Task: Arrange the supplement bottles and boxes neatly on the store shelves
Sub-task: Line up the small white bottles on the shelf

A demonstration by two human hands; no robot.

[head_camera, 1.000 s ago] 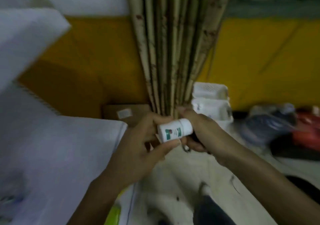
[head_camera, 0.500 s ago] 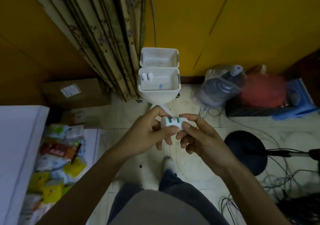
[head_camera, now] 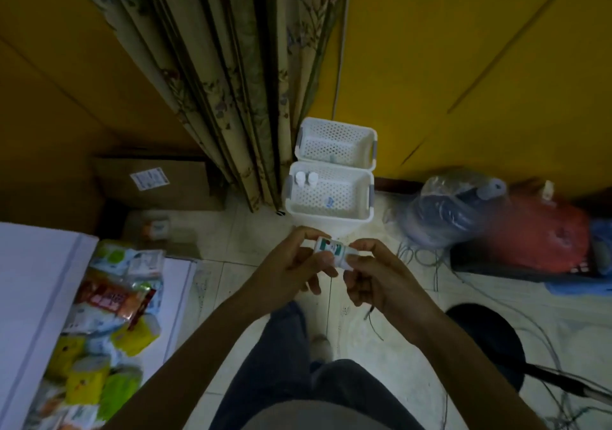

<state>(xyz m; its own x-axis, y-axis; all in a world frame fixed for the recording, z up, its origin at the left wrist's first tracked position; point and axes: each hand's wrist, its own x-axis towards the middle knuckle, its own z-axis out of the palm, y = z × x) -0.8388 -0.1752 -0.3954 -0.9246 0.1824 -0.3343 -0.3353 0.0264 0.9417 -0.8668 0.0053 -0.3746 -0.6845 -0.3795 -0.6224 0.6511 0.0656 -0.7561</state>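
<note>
A small white supplement bottle [head_camera: 334, 251] with a green-banded label lies sideways between both hands above the floor. My left hand [head_camera: 291, 265] grips its base end, and my right hand [head_camera: 374, 274] pinches its cap end. On the floor just beyond stand two white perforated baskets. The nearer basket [head_camera: 331, 213] holds two small white bottles [head_camera: 305, 178] in its far left corner. The farther basket [head_camera: 337, 143] sits against the yellow wall.
A floral curtain [head_camera: 231, 82] hangs left of the baskets, with a cardboard box [head_camera: 155, 181] beside it. Colourful packets [head_camera: 109, 304] fill a white shelf at left. A bagged water jug [head_camera: 453, 208], red bag, cables and a black stand base [head_camera: 490, 340] crowd the right floor.
The view has swung down and right from the curtain to the floor and baskets. The bottle has stayed between both hands, which shifted slightly along it.
</note>
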